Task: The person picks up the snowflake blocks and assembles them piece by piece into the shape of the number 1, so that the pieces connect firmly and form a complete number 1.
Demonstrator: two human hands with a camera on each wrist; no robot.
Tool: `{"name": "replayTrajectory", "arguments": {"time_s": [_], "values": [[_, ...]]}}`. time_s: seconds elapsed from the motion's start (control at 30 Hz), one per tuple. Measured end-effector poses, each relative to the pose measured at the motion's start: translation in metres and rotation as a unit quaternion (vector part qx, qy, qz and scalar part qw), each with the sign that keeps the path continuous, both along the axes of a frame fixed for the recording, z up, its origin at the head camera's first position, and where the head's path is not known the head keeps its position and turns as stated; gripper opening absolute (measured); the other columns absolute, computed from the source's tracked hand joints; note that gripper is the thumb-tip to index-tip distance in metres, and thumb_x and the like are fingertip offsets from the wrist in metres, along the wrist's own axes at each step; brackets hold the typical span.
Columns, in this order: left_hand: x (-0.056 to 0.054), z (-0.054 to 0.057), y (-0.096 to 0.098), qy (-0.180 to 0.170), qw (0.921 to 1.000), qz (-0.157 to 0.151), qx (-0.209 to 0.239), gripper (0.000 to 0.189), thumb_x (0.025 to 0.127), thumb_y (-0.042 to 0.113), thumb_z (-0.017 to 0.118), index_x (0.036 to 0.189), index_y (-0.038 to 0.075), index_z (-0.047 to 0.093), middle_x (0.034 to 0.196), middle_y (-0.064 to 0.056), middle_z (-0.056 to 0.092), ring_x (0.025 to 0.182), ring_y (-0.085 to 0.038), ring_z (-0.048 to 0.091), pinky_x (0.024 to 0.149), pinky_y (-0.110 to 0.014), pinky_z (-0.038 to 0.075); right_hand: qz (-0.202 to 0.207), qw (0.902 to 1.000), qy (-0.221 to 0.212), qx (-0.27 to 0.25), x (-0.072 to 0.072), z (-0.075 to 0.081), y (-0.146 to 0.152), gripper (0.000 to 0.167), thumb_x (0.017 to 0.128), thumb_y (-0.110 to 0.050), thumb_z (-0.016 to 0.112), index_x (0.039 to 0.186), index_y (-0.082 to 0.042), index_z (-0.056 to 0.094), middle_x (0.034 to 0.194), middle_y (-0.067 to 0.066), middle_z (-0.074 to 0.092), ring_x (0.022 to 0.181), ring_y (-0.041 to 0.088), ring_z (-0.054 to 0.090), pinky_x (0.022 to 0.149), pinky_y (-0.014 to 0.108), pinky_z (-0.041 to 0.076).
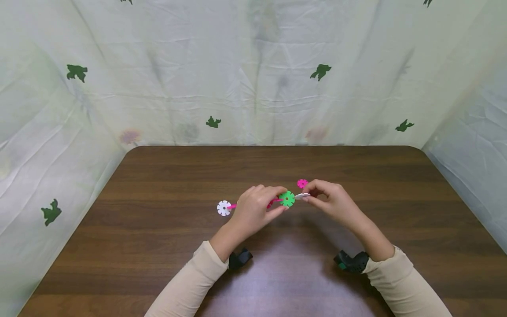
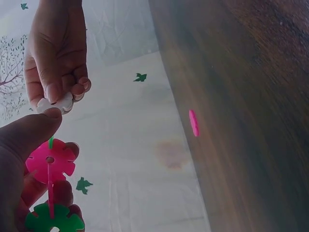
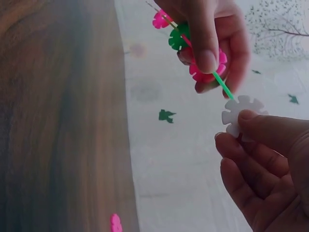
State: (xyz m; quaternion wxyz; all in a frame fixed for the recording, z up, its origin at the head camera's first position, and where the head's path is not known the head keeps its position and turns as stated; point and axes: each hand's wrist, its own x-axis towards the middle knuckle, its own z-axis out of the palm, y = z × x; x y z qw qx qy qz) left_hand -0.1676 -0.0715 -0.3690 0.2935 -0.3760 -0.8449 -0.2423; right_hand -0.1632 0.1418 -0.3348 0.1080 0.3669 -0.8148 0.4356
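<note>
My left hand [image 1: 253, 210] grips a chain of slotted plastic discs, thumb and fingers pinching it near its right end. Beside the fingertips shows a green disc [image 1: 287, 199]; a pink disc [image 2: 50, 160] and another green disc [image 2: 53, 219] come behind it, partly covered by fingers. A white disc [image 1: 223, 208] forms the chain's left end. Between thumb and fingers, my right hand [image 1: 336, 203] pinches a second white disc [image 3: 235, 115], set crosswise to the edge-on green disc, their edges meeting. Both hands are raised above the table.
A loose pink disc [image 1: 302, 183] lies on the brown wooden table [image 1: 178, 176], just beyond my right fingertips. Pale curtains [image 1: 253, 79] with green leaf-like shapes hang behind the table and on both sides. Black wrist devices [image 1: 351, 261] sit below both hands.
</note>
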Motion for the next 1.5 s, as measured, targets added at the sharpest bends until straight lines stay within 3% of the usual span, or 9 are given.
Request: {"name": "replayTrajectory", "arguments": {"time_s": [0.37, 0.6, 0.77, 0.93, 1.2, 1.33, 1.5], "values": [[0.001, 0.001, 0.002, -0.006, 0.9996, -0.021, 0.018, 0.03, 0.072, 0.023, 0.076, 0.098, 0.01, 0.066, 0.081, 0.006, 0.063, 0.062, -0.007, 0.046, 0.056, -0.018, 0.036, 0.03, 0.9974, 0.024, -0.061, -0.014, -0.027, 0.006, 0.022, 0.07, 0.011, 0.068, 0.084, -0.006, 0.066, 0.08, 0.002, 0.064, 0.07, 0.011, 0.058, 0.062, 0.021, 0.048], [0.003, 0.004, 0.003, 0.002, 0.9993, -0.032, 0.022, 0.028, 0.073, 0.023, 0.075, 0.097, 0.01, 0.066, 0.081, 0.006, 0.063, 0.063, -0.006, 0.047, 0.056, -0.018, 0.037, 0.048, 0.9954, 0.023, -0.079, -0.008, -0.018, 0.003, 0.021, 0.069, 0.014, 0.067, 0.081, -0.003, 0.066, 0.078, 0.004, 0.065, 0.066, 0.016, 0.06, 0.06, 0.021, 0.049], [0.003, 0.004, 0.003, 0.012, 0.999, -0.036, 0.022, 0.028, 0.073, 0.023, 0.075, 0.096, 0.01, 0.067, 0.081, 0.006, 0.063, 0.063, -0.007, 0.048, 0.056, -0.018, 0.037, 0.057, 0.9945, 0.008, -0.087, -0.011, -0.026, 0.004, 0.02, 0.072, 0.011, 0.067, 0.084, -0.004, 0.067, 0.079, 0.006, 0.065, 0.069, 0.012, 0.06, 0.061, 0.025, 0.05], [0.001, 0.004, 0.001, -0.003, 0.9989, -0.041, 0.022, 0.028, 0.073, 0.023, 0.075, 0.096, 0.01, 0.066, 0.081, 0.006, 0.063, 0.065, -0.006, 0.05, 0.057, -0.018, 0.038, 0.055, 0.9948, 0.011, -0.085, -0.011, -0.026, 0.002, 0.02, 0.071, 0.011, 0.067, 0.087, -0.001, 0.066, 0.083, 0.008, 0.064, 0.073, 0.013, 0.06, 0.062, 0.025, 0.05], [-0.002, 0.004, -0.001, -0.017, 0.9986, -0.045, 0.022, 0.028, 0.074, 0.024, 0.074, 0.097, 0.009, 0.066, 0.082, 0.005, 0.063, 0.068, -0.007, 0.053, 0.061, -0.02, 0.041, 0.037, 0.9971, 0.033, -0.057, 0.001, -0.004, -0.001, 0.024, 0.068, 0.017, 0.067, 0.087, 0.003, 0.062, 0.085, 0.012, 0.061, 0.073, 0.015, 0.059, 0.065, 0.025, 0.049], [-0.001, 0.004, -0.002, -0.022, 0.9987, -0.044, 0.017, 0.029, 0.074, 0.024, 0.074, 0.097, 0.01, 0.066, 0.084, 0.005, 0.064, 0.07, -0.007, 0.054, 0.064, -0.022, 0.042, 0.038, 0.997, 0.056, -0.039, -0.005, -0.011, 0.001, 0.026, 0.067, 0.016, 0.068, 0.085, -0.002, 0.063, 0.081, 0.005, 0.061, 0.072, 0.012, 0.057, 0.066, 0.02, 0.047], [-0.002, 0.004, -0.002, -0.023, 0.9986, -0.045, 0.013, 0.03, 0.074, 0.025, 0.074, 0.098, 0.009, 0.066, 0.086, 0.004, 0.065, 0.074, -0.007, 0.057, 0.069, -0.024, 0.04, 0.036, 0.9973, 0.047, -0.043, -0.013, -0.025, 0.005, 0.025, 0.07, 0.012, 0.068, 0.087, -0.007, 0.065, 0.081, 0.002, 0.062, 0.073, 0.009, 0.057, 0.066, 0.02, 0.047]]}}
